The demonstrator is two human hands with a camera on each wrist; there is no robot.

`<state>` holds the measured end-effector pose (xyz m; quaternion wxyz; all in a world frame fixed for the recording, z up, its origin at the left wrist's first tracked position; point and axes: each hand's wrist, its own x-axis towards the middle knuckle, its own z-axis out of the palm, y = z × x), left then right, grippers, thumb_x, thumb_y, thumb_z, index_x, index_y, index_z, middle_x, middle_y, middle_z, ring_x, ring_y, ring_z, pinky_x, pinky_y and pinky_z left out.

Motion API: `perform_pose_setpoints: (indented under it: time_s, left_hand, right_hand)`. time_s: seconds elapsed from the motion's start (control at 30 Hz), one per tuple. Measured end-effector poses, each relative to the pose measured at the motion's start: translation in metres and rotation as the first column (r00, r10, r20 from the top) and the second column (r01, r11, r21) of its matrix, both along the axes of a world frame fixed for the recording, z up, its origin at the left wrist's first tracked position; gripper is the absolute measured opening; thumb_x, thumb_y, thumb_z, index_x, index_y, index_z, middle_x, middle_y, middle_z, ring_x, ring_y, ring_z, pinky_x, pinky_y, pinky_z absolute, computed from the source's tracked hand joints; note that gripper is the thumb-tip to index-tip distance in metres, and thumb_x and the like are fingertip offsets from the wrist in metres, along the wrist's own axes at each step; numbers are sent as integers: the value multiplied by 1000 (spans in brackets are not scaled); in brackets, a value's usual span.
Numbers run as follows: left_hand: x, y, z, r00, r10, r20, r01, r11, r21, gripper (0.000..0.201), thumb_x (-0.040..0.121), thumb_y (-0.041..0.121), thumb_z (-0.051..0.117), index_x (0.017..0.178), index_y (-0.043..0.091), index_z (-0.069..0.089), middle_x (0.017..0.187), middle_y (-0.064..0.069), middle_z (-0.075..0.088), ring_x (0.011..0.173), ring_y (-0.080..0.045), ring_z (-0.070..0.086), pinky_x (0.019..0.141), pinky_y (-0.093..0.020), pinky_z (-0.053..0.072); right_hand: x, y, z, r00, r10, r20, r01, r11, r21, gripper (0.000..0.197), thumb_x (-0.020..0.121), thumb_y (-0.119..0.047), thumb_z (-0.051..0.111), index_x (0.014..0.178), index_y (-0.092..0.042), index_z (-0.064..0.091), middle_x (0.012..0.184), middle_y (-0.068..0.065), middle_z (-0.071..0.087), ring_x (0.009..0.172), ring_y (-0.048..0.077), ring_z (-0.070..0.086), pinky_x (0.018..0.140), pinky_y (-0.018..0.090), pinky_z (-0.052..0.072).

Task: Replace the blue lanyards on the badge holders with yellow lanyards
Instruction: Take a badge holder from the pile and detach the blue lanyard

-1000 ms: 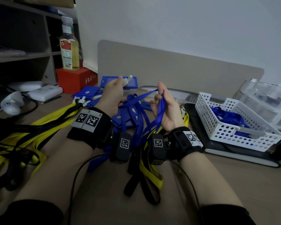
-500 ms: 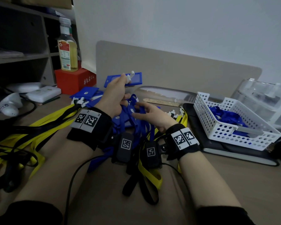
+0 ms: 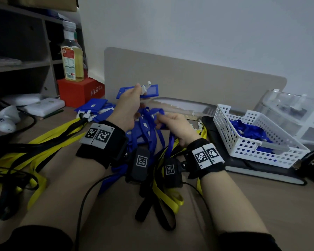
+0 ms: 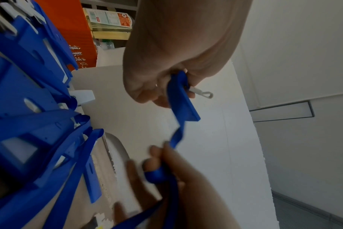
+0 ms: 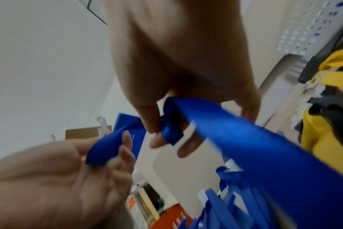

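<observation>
Head view has the left hand (image 3: pixel 129 107) raised over the worktop (image 3: pixel 243 205), fingers and thumb pinched on a blue badge holder (image 3: pixel 150 89). The holder's long axis runs roughly left-right, tipped up a bit toward the right, with its white clip (image 3: pixel 146 86) sticking up off the top edge by the fingertips. The right hand (image 3: pixel 176 124) sits lower and just to the right, fingers curled round a blue lanyard (image 3: pixel 171 142) that drops down past the wrist into the pile of blue lanyards and holders (image 3: pixel 143 131) between the two hands.

Left wrist view shows something the head cam doesn't: the holder (image 4: pixel 183 99) seen nearly edge-on, and a twisted bit of blue strap (image 4: pixel 176 136) running from it straight to the right hand's fingertips (image 4: pixel 157 152). So the strap links both hands, and there it's wrapped over a finger. The clip (image 4: pixel 202 93) pokes out sideways past the thumb.

Right wrist view is blurry but gives the underside of the grip: the lanyard (image 5: pixel 235 128) is a wide band heading down and right out of the curled fingers (image 5: pixel 153 124), and its far end lies across the left hand's palm (image 5: pixel 68 178), whose lower fingers are loose.

Yellow lanyards (image 3: pixel 43 142) are spread on the worktop to the left, more (image 3: pixel 168 194) under the wrists. A white basket (image 3: pixel 252 140) on the right has blue lanyards in it. A bottle (image 3: pixel 72 57) stands on a red box (image 3: pixel 78 89) at back left.
</observation>
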<state>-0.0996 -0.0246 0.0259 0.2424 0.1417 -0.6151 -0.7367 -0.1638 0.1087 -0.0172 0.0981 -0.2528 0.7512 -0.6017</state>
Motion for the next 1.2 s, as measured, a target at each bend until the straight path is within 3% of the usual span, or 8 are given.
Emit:
perform_pose_setpoints:
  time_s: [0.1,0.2,0.33,0.53,0.77,0.83,0.93,1.2]
  left_hand:
    - [-7,4,-6,996,-66,54,69,996,-49,28,100,39,38,83,26,55,86,4,59,76,-13,52,61,-28,34]
    - [-12,15,-9,989,-120,86,127,989,-79,26,99,40,42,88,27,61,84,9,65,78,-9,53,61,-26,35]
    - [-19,32,-12,975,-196,107,206,974,-98,17,94,32,51,85,26,64,91,7,68,87,-11,58,64,-27,36]
    - [-24,51,-8,969,-224,102,235,965,-117,21,98,34,49,85,26,63,89,10,68,87,-5,63,66,-27,36]
    - [-32,66,-7,959,-264,105,277,950,-146,21,98,33,48,88,24,63,94,10,67,90,-7,62,71,-29,38]
    - [-35,70,-9,955,-269,129,286,947,-147,20,98,33,49,87,25,64,98,8,68,93,-8,62,71,-29,39]
    - [-38,75,-13,949,-275,153,297,944,-143,19,97,32,50,87,25,64,99,7,68,93,-7,63,70,-28,40]
    - [-35,74,-11,953,-254,165,277,952,-132,37,99,44,41,81,26,68,96,8,68,88,-8,62,73,-30,41]
  right_hand:
    - [-7,15,18,967,-179,183,228,927,-299,26,95,-21,51,70,-17,57,52,-7,53,61,12,53,54,23,35]
    - [-20,41,36,903,-130,409,358,755,-549,29,93,-22,49,65,-18,52,49,-8,47,58,11,51,54,22,34]
    - [-38,71,47,874,-141,465,420,701,-577,26,93,-28,47,68,-21,52,54,-10,53,73,10,62,70,28,41]
    - [-65,118,78,830,-427,359,557,594,-581,21,86,-21,49,65,-23,49,60,-10,53,68,9,63,67,28,40]
    - [-107,190,80,581,-812,61,792,546,-274,26,88,-18,45,66,-16,58,70,-1,63,59,9,56,63,25,45]
    - [-114,205,67,608,-794,9,793,608,47,16,89,-21,50,84,-10,61,87,5,62,74,18,58,74,33,48]
    - [-107,206,51,738,-663,124,574,714,402,9,92,-17,57,90,-9,55,89,9,60,68,19,57,62,33,46]
    - [-89,172,73,830,-558,-4,443,655,612,16,98,-16,48,101,-5,59,134,12,55,114,26,57,95,37,47]
